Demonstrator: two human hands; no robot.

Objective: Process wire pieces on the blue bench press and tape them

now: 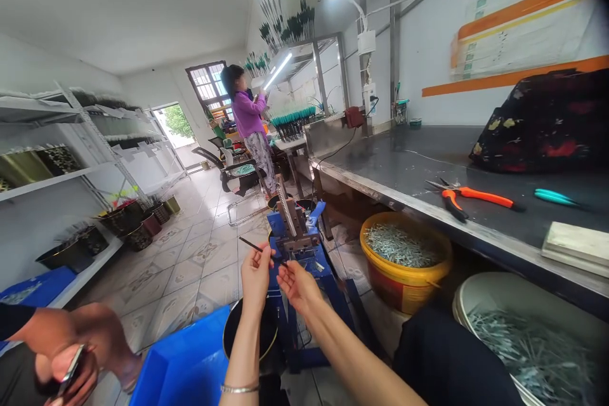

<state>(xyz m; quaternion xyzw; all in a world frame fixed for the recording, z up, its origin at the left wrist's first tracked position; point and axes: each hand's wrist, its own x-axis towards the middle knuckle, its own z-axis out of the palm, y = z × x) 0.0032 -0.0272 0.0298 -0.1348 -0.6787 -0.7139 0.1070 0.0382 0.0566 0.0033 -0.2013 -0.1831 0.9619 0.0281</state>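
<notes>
My left hand (257,271) pinches a thin dark rod (250,243), whose free end points up and to the left. The rod's other end runs toward my right hand (297,287), where the curled fingers close around that end; the fingers partly hide it. Both hands are close together in front of a blue bench machine (294,241) with a metal clamp block and a blue lever (315,212). Below my left hand stands a dark round bucket (273,323).
A blue bin (183,361) lies at lower left, near a seated person (71,355) holding a phone. To the right are a yellow bucket (402,276) and a white bucket (464,295) of small metal pieces. Pliers (485,195) lie on the workbench (399,171). Another person (250,114) stands further back.
</notes>
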